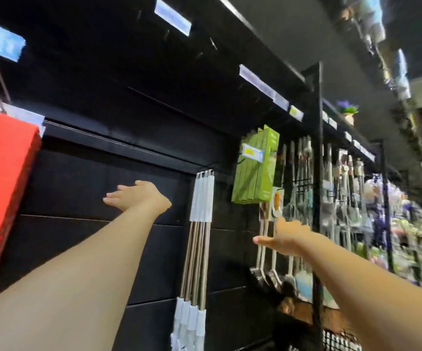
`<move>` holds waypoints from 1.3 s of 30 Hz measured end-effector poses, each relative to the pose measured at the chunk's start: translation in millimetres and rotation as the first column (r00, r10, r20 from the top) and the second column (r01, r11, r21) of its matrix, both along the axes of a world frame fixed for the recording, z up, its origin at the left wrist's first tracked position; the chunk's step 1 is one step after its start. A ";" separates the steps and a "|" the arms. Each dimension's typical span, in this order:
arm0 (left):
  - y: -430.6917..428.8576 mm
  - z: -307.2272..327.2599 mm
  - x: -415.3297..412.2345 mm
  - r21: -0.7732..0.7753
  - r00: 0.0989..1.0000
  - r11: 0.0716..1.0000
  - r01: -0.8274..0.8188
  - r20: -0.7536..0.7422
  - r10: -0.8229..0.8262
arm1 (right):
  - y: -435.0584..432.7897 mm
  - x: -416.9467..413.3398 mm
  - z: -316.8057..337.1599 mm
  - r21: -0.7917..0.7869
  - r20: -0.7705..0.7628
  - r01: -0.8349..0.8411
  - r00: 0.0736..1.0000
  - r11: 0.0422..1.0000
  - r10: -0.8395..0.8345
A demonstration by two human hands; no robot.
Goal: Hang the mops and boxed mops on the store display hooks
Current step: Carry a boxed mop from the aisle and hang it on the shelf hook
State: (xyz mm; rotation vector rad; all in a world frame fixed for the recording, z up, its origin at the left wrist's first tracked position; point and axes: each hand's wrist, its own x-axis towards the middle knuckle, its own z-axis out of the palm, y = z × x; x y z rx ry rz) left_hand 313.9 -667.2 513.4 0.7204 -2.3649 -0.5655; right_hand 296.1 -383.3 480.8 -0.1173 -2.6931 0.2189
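The bundle of mops with bronze metal shafts and white plastic sleeves (199,224) hangs by its top ends on the black slatted display wall (78,239). Its long axis runs top to bottom with a slight lean, the lower ends further left. The bundle lies between the two hands, right of the left hand (136,196) and left of the right hand (287,236), and touches neither.

The left hand is released and empty, its straight fingers pointing left, away from the shafts. The right hand is blurred but also loose and empty, with one fingertip reaching left toward the shafts, so it seems better placed for any adjustment.

The flat green cardboard boxes (255,173) hang just above the right hand. A large red cardboard box (2,193) hangs at far left, well apart from both hands.
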 end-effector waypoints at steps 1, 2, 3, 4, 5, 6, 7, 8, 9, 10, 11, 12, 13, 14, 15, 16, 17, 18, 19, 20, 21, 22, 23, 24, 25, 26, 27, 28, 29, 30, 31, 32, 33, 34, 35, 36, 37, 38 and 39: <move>25.6 -2.3 1.4 -0.007 0.999 0.999 0.045 0.022 -0.044 | 28.5 6.2 -2.2 -0.009 0.007 0.024 1.000 1.000 -0.024; 50.4 -4.8 2.3 -0.018 0.996 0.996 0.085 0.038 -0.084 | 56.8 11.3 -4.6 -0.014 0.011 0.036 0.999 0.999 -0.036; 74.9 -7.3 3.1 -0.034 0.992 0.992 0.120 0.054 -0.118 | 84.3 17.4 -7.6 -0.017 0.014 0.049 0.999 0.999 -0.049; 98.0 -10.6 3.8 -0.050 0.987 0.987 0.151 0.070 -0.147 | 110.5 24.4 -11.4 -0.019 0.016 0.065 0.998 0.998 -0.065; 120.4 -14.5 4.5 -0.063 0.980 0.981 0.182 0.087 -0.177 | 135.5 32.8 -15.7 -0.017 0.023 0.091 0.996 0.996 -0.091; 142.3 -19.2 5.5 -0.071 0.973 0.974 0.215 0.105 -0.207 | 159.9 42.8 -20.9 -0.016 0.029 0.118 0.993 0.993 -0.118; 164.1 -24.5 5.9 -0.081 0.962 0.964 0.252 0.126 -0.241 | 185.0 50.9 -26.8 -0.010 0.048 0.150 0.988 0.989 -0.149; 185.5 -30.3 6.0 -0.097 0.950 0.952 0.290 0.149 -0.274 | 208.0 61.1 -32.2 0.000 0.060 0.175 0.983 0.985 -0.175; 207.3 -36.6 6.3 -0.118 0.936 0.937 0.328 0.175 -0.306 | 230.9 71.8 -38.1 0.011 0.080 0.202 0.976 0.979 -0.202; 229.2 -42.8 6.0 -0.141 0.920 0.920 0.365 0.203 -0.334 | 254.1 82.3 -43.9 0.022 0.092 0.227 0.969 0.974 -0.228; 251.9 -48.3 6.8 -0.160 0.903 0.901 0.403 0.227 -0.364 | 276.1 96.0 -49.4 0.028 0.103 0.255 0.961 0.966 -0.257; 274.4 -53.2 8.9 -0.168 0.881 0.879 0.447 0.254 -0.399 | 299.2 107.9 -54.8 0.022 0.118 0.292 0.949 0.956 -0.292; 296.4 -57.6 10.8 -0.169 0.853 0.853 0.494 0.283 -0.438 | 318.6 122.8 -59.3 0.012 0.122 0.337 0.934 0.942 -0.336; 318.4 -62.1 12.1 -0.170 0.820 0.821 0.546 0.309 -0.481 | 337.9 137.0 -63.8 0.003 0.123 0.391 0.913 0.921 -0.388; 339.5 -66.5 13.0 -0.170 0.786 0.786 0.595 0.331 -0.523 | 356.4 150.3 -68.1 0.005 0.127 0.438 0.892 0.899 -0.435; 359.3 -70.7 12.0 -0.168 0.748 0.747 0.644 0.346 -0.567 | 373.0 164.0 -72.0 0.005 0.131 0.479 0.870 0.878 -0.476; 379.1 -74.6 9.3 -0.162 0.704 0.702 0.693 0.362 -0.611 | 389.4 176.4 -76.6 0.001 0.139 0.513 0.850 0.859 -0.508; 399.0 -78.7 5.9 -0.158 0.662 0.659 0.735 0.377 -0.648 | 404.3 189.8 -79.9 0.001 0.145 0.546 0.829 0.838 -0.540; 419.6 -82.6 3.4 -0.152 0.623 0.620 0.769 0.393 -0.676 | 419.1 202.7 -84.1 0.002 0.156 0.583 0.803 0.813 -0.576; 440.9 -86.4 1.7 -0.149 0.585 0.580 0.801 0.406 -0.702 | 435.4 214.6 -88.5 0.002 0.175 0.612 0.778 0.791 -0.603; 462.0 -90.3 2.4 -0.146 0.547 0.540 0.829 0.413 -0.728 | 449.5 228.1 -92.3 -0.003 0.188 0.639 0.756 0.769 -0.627; 483.7 -95.2 1.3 -0.146 0.511 0.501 0.853 0.424 -0.748 | 464.6 240.4 -96.7 -0.002 0.199 0.663 0.734 0.748 -0.650; 504.2 -99.5 5.8 -0.154 0.478 0.458 0.875 0.421 -0.771 | 477.4 253.2 -100.5 0.006 0.199 0.689 0.710 0.725 -0.676; 525.1 -105.1 6.4 -0.160 0.445 0.418 0.894 0.419 -0.792 | 490.0 265.6 -104.6 0.007 0.201 0.717 0.682 0.697 -0.703; 546.8 -111.6 3.1 -0.162 0.410 0.378 0.912 0.422 -0.808 | 501.7 277.1 -108.7 0.004 0.206 0.746 0.651 0.666 -0.730; 568.1 -118.7 0.5 -0.164 0.366 0.328 0.931 0.421 -0.830 | 511.1 288.6 -111.3 0.000 0.216 0.770 0.623 0.638 -0.752; 589.0 -126.1 -1.4 -0.172 0.327 0.279 0.945 0.428 -0.843 | 518.7 299.4 -113.7 -0.006 0.223 0.791 0.598 0.612 -0.770; 610.4 -134.9 -5.2 -0.166 0.290 0.240 0.956 0.429 -0.856 | 527.7 308.2 -117.0 -0.018 0.236 0.805 0.579 0.592 -0.780; 629.1 -143.4 -2.5 -0.158 0.253 0.204 0.966 0.414 -0.874 | 534.5 316.8 -120.7 -0.026 0.229 0.815 0.569 0.580 -0.790; 645.6 -152.7 2.3 -0.153 0.224 0.177 0.972 0.388 -0.894 | 543.1 324.1 -126.8 -0.040 0.208 0.817 0.570 0.575 -0.795; 661.0 -162.9 6.3 -0.169 0.200 0.149 0.974 0.347 -0.916 | 549.1 331.1 -133.4 -0.057 0.172 0.812 0.582 0.581 -0.795; 676.8 -174.7 8.2 -0.210 0.176 0.112 0.971 0.315 -0.933 | 555.6 337.4 -141.9 -0.093 0.143 0.807 0.590 0.583 -0.794; 690.0 -187.0 12.3 -0.265 0.154 0.075 0.961 0.292 -0.944 | 561.4 342.5 -152.4 -0.134 0.121 0.802 0.597 0.582 -0.793; 703.5 -201.7 12.4 -0.315 0.132 0.038 0.948 0.283 -0.950 | 565.1 346.6 -163.7 -0.171 0.104 0.798 0.597 0.577 -0.795; 717.6 -218.6 10.2 -0.353 0.104 -0.003 0.935 0.282 -0.954 | 569.6 349.8 -177.6 -0.201 0.090 0.802 0.586 0.562 -0.805; 729.5 -236.0 9.8 -0.373 0.072 -0.045 0.927 0.292 -0.954 | 573.1 352.5 -193.1 -0.227 0.086 0.813 0.566 0.537 -0.820; 741.9 -255.8 7.9 -0.378 0.044 -0.080 0.922 0.308 -0.950 | 576.9 354.4 -212.1 -0.252 0.101 0.825 0.542 0.505 -0.834; 754.3 -277.1 6.1 -0.369 0.011 -0.111 0.923 0.314 -0.949 | 579.9 356.2 -233.2 -0.288 0.137 0.835 0.521 0.469 -0.843; 763.8 -298.4 7.5 -0.346 -0.024 -0.142 0.928 0.324 -0.946 | 579.4 357.3 -255.1 -0.330 0.178 0.841 0.502 0.429 -0.846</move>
